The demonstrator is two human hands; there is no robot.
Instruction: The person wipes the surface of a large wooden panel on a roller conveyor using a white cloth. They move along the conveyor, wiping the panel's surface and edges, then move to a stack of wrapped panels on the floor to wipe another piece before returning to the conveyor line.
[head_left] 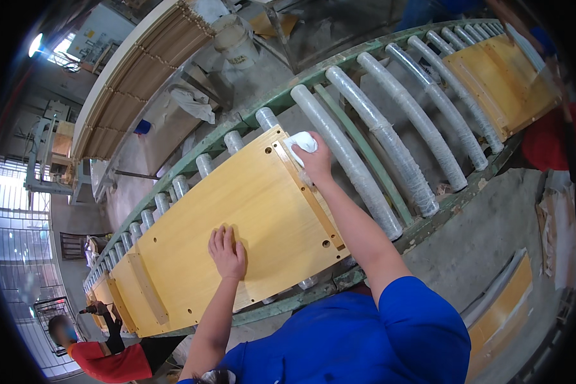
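Note:
A long yellow wooden panel (192, 237) lies in front of me on a roller conveyor, with drilled holes near its edges. Flat on its middle rests my left hand (227, 253), fingers stretched out and holding nothing. At the panel's far right corner, my right hand (316, 160) is closed around a wadded white cloth (301, 142), held against the end edge. A narrow wooden strip (310, 192) runs along that end, and a wooden crosspiece (148, 289) stands up from the boards farther left.
Wrapped conveyor rollers (365, 153) sit in a green metal frame (269, 105). Another yellow panel (502, 83) lies at the far right. Stacked boards (141, 77) and a bucket (235, 41) stand beyond the conveyor. A person in red (112, 361) holds a dark tool at lower left.

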